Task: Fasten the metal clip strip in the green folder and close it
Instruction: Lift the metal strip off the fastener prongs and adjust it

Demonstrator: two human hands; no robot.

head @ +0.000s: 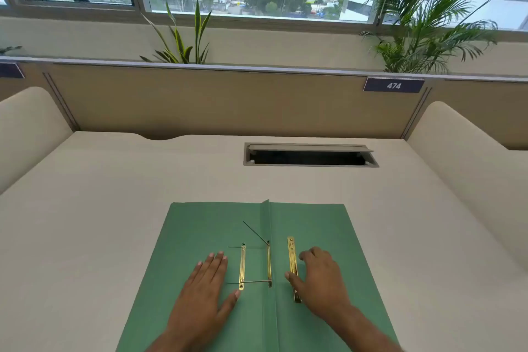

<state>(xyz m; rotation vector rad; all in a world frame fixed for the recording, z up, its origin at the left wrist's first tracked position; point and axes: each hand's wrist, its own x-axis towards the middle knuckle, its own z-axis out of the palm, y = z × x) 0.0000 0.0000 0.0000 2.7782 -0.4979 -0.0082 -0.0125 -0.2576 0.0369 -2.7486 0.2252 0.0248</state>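
Observation:
A green folder [320,226] lies open and flat on the desk in front of me. Near its centre fold a brass fastener base [269,263] has two thin prongs; one sticks up to the left, the other lies flat toward a second brass bar [242,267] on the left flap. A loose brass clip strip [292,261] lies on the right flap. My left hand [204,291] rests flat, palm down, on the left flap beside the bar. My right hand [321,277] sits over the loose strip, thumb and fingers touching its edge, not lifting it.
The cream desk [114,194] has an open cable hatch [310,156] behind the folder. Padded side dividers stand at left and right. A beige partition [228,100] with a "474" tag [393,85] closes the back, with plants and windows beyond.

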